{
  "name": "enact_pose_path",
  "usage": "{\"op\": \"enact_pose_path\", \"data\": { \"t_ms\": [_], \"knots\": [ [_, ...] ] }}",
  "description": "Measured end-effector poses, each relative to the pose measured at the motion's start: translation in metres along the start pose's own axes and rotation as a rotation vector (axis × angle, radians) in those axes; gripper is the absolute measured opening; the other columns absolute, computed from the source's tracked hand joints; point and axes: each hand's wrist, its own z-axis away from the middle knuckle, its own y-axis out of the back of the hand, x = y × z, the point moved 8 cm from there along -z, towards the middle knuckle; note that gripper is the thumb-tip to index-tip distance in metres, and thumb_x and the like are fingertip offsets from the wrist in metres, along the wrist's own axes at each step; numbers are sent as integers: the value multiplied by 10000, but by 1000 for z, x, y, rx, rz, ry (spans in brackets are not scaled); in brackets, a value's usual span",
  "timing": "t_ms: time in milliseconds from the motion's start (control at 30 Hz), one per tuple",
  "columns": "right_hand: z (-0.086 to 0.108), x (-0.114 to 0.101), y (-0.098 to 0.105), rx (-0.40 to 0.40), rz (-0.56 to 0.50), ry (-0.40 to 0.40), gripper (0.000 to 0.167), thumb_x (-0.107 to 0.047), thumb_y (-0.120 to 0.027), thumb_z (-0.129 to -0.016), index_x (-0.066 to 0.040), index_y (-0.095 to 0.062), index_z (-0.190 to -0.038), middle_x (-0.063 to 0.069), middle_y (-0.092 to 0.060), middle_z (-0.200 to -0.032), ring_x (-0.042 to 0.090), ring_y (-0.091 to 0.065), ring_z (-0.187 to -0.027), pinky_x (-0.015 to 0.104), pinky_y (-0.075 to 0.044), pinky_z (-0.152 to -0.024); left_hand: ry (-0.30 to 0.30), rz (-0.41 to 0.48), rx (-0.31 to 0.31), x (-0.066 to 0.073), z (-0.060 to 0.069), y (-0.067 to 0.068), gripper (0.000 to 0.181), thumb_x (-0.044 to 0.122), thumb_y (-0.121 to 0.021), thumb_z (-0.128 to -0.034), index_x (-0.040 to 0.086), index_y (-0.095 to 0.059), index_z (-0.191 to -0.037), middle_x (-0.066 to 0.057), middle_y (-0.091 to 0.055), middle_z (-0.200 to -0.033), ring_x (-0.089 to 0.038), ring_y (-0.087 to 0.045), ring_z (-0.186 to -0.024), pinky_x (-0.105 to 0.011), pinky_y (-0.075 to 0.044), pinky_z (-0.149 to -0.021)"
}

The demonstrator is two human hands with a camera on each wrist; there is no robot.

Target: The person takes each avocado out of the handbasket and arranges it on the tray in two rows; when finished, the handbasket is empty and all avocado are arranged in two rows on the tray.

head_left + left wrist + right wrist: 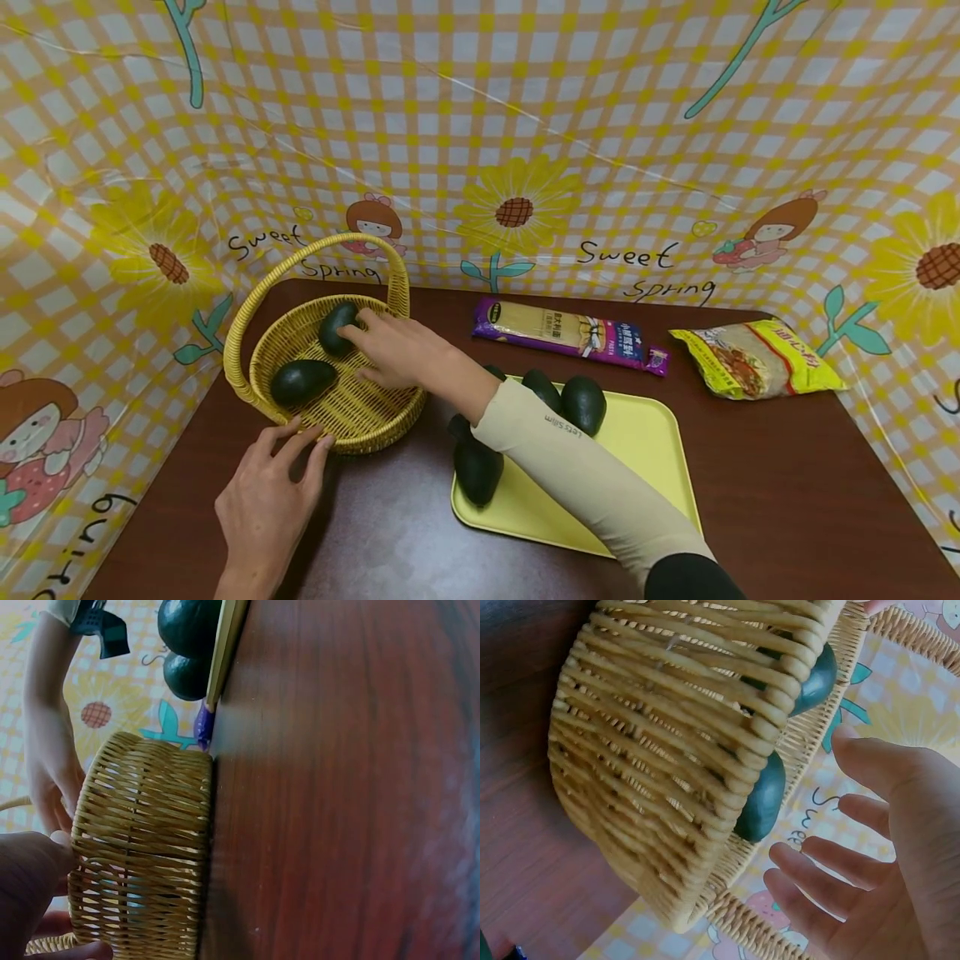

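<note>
A yellow wicker basket (375, 442) with a tall handle stands at the left, holding two dark green avocados (303, 382). My right hand (397, 346) reaches over the basket beside the rear avocado (339, 328). In the right wrist view its fingers are spread, with a gap between them and the avocados (763, 799). My left hand (270, 492) is at the basket's near rim, its fingertips touching the wicker (142, 825). More avocados (478, 471) lie on a yellow tray (645, 442), partly hidden by my right forearm.
Behind the tray lies a purple pasta packet (558, 333). A yellow noodle bag (757, 358) sits at the back right. Patterned cloth (525, 108) walls in the back and sides of the dark brown table (810, 492).
</note>
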Motion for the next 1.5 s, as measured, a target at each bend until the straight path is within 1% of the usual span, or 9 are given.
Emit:
{"op": "enact_pose_path", "data": {
  "t_ms": [267, 400, 567, 767, 900, 1067, 1100, 1300, 1500],
  "knots": [
    [-13, 3, -6, -43, 6, -15, 718, -471, -606, -1101, -191, -334, -1703, 153, -404, -1662, 293, -569, -1422, 385, -569, -1033, -6, -7, -7, 1, -1, -1, 252, 293, -916, -882, 98, -870, -1035, -127, -768, -1120, -333, -719, -746, -402, -469, -391],
    [-21, 5, -9, -70, 6, -26, 732, -478, -598, -1104, -186, -311, -1710, 175, -370, -1688, 301, -576, -1418, 388, -559, -1054, -1, -12, -8, 1, -1, -2, 253, 300, -916, -882, 102, -870, -1032, -123, -770, -1120, -329, -720, -738, -390, -458, -384],
    [-32, 12, -16, -110, -33, -56, 761, -477, -609, -1100, -199, -273, -1723, 180, -304, -1728, 302, -558, -1439, 401, -536, -1089, 5, -15, -11, -1, -1, -2, 255, 293, -924, -874, 106, -871, -1037, -123, -769, -1129, -324, -713, -731, -375, -443, -379],
    [-43, 17, -24, -149, -68, -90, 795, -487, -612, -1094, -230, -222, -1738, 173, -240, -1754, 299, -533, -1465, 372, -556, -1039, 11, -14, -19, -2, -1, -3, 258, 302, -922, -877, 112, -869, -1043, -112, -768, -1131, -320, -723, -763, -387, -461, -392],
    [-49, 18, -26, -162, -96, -93, 806, -472, -621, -1094, -245, -201, -1744, 183, -212, -1761, 316, -531, -1463, 385, -569, -1005, 15, -18, -16, -3, 0, -3, 262, 319, -917, -882, 118, -871, -1044, -107, -767, -1124, -312, -721, -755, -382, -455, -390],
    [-57, 20, -25, -167, -99, -101, 797, -461, -635, -1091, -265, -217, -1741, 176, -181, -1774, 336, -508, -1486, 430, -556, -1035, 10, -18, -16, -3, 0, -4, 262, 331, -905, -892, 120, -871, -1044, -105, -768, -1122, -300, -714, -731, -366, -444, -384],
    [-58, 20, -25, -171, -95, -101, 795, -465, -636, -1090, -270, -220, -1740, 174, -173, -1778, 344, -484, -1506, 439, -552, -1042, 10, -18, -15, -3, 0, -4, 262, 332, -903, -895, 120, -872, -1045, -104, -768, -1124, -299, -711, -727, -362, -439, -382],
    [-66, 17, -25, -204, -64, -92, 784, -473, -625, -1094, -264, -231, -1738, 189, -199, -1761, 335, -507, -1481, 419, -525, -1074, 11, -11, -18, -2, -1, -4, 257, 328, -902, -900, 121, -873, -1049, -105, -771, -1142, -307, -717, -745, -356, -429, -380],
    [-73, 18, -28, -232, -51, -116, 784, -478, -613, -1098, -273, -214, -1741, 183, -192, -1756, 312, -527, -1462, 403, -515, -1083, 11, -13, -20, -3, -1, -4, 253, 329, -899, -904, 121, -873, -1045, -104, -770, -1140, -321, -731, -786, -391, -472, -403]
  ]
}}
